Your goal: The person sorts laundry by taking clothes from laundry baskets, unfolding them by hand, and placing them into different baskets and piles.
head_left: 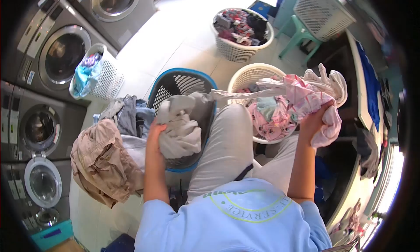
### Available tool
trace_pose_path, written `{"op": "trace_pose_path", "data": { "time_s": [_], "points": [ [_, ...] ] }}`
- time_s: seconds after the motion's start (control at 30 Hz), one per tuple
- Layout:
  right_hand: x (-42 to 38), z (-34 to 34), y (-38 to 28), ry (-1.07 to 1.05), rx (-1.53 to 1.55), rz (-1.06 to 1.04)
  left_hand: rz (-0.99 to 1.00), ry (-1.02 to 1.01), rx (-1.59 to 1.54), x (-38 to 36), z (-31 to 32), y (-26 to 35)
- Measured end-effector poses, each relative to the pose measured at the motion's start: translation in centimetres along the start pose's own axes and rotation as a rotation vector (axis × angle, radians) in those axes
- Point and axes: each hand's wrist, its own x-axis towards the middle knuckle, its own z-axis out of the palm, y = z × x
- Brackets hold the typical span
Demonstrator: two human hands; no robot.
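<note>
My left hand (156,132) is at the near left side of a dark basket with a blue rim (212,83). It grips a light grey garment (181,134) bunched over that basket, the thumb on the cloth and the other fingers mostly hidden. Raised at the right, my right hand (311,120) clutches a pink and white patterned garment (302,97). A whitish garment (332,83) hangs bundled with it, and a thin pale strip of cloth stretches left from there. Below is a cream basket (238,75) holding pink printed clothes (271,118).
Grey front-loading machines (65,55) line the left side, one with its round door (43,182) swung out. Tan trousers (103,162) and grey clothes (127,114) are heaped beside my left arm. Other baskets (240,53) of laundry stand ahead; a green stool (302,35) bears a white basket (321,13).
</note>
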Motion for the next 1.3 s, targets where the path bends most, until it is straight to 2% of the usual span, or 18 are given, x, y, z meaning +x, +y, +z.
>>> {"op": "trace_pose_path", "data": {
  "time_s": [0.07,0.23,0.3,0.37,0.43,0.57,0.7,0.73,0.8,0.87,0.93,0.97,1.03,1.13,1.17,1.23,1.27,1.3],
  "points": [
    [1.9,-2.2,-0.5,0.132,0.133,0.202,-0.019,-0.017,-0.150,-1.7,-1.3,1.5],
    [4.8,-4.1,0.5,0.474,0.234,0.173,0.136,-0.197,-0.063,-5.6,1.7,5.1],
    [5.1,-0.5,4.9,0.357,0.845,0.100,0.205,-0.280,0.042,-7.3,4.0,6.0],
    [5.4,0.5,7.0,0.076,1.681,0.138,0.264,-0.382,0.157,-8.7,6.3,6.3],
    [5.4,-1.1,3.9,-0.020,1.919,0.186,0.312,-0.504,0.295,-10.1,8.6,6.4],
    [4.6,-1.0,9.1,-0.307,1.075,0.005,0.401,-0.835,0.627,-11.0,14.0,3.7],
    [3.3,-13.7,13.9,-0.288,0.906,0.122,0.380,-0.948,1.248,-9.1,19.2,-4.2],
    [3.3,-16.6,15.0,-0.322,0.935,0.238,0.391,-0.822,1.629,-8.6,19.7,-6.0],
    [3.6,-22.9,16.5,-0.320,0.935,0.376,0.456,-0.986,1.516,-7.8,19.1,-7.5],
    [4.7,-30.7,18.2,-0.368,0.584,0.626,0.488,-1.103,1.396,-7.5,19.2,-7.5],
    [5.0,-36.6,20.1,-0.158,0.568,0.697,0.124,-1.019,1.137,-8.1,18.9,-5.9],
    [4.9,-39.5,21.0,-0.051,0.472,0.772,0.120,-1.028,1.138,-7.7,18.5,-5.0],
    [5.1,-46.2,20.8,0.058,0.289,1.028,0.594,-0.953,1.504,-6.5,17.1,-3.2],
    [0.7,-51.7,30.4,0.460,-0.216,0.858,0.545,-0.877,1.700,-6.6,12.5,-0.9],
    [-1.4,-52.5,31.7,0.402,-0.491,0.843,0.451,-0.917,1.623,-5.6,10.4,-0.9],
    [-5.5,-54.2,34.1,0.310,-1.082,0.832,0.506,-0.908,1.634,-6.6,8.5,-1.6],
    [-5.7,-54.6,30.6,0.188,-0.657,0.875,0.557,-0.937,1.633,-7.5,7.9,-2.2],
    [-6.7,-53.4,31.3,0.307,-0.509,0.658,0.572,-0.864,1.610,-8.4,7.9,-2.9]
  ]
}}
